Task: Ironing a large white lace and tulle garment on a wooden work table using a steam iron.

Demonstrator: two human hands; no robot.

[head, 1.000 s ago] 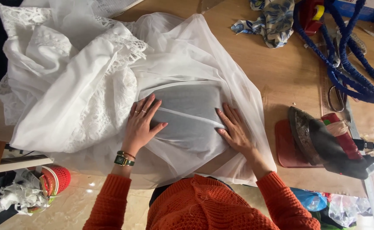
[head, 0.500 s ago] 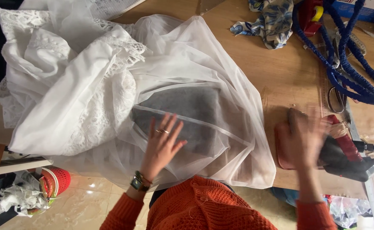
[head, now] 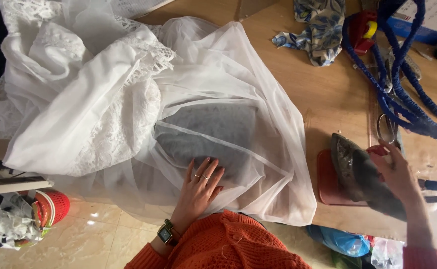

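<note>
The sheer white tulle was spread across the wooden worktop, over a dark grey pressing pad. It was pinned flat near its front hem by the left hand, fingers spread. Off to the side, the iron was gripped on its red rest by the right hand, fingers curled round the handle. To press well, the net would best be kept taut and smooth, the lace bodice held clear, and the blue cord kept off the fabric.
</note>
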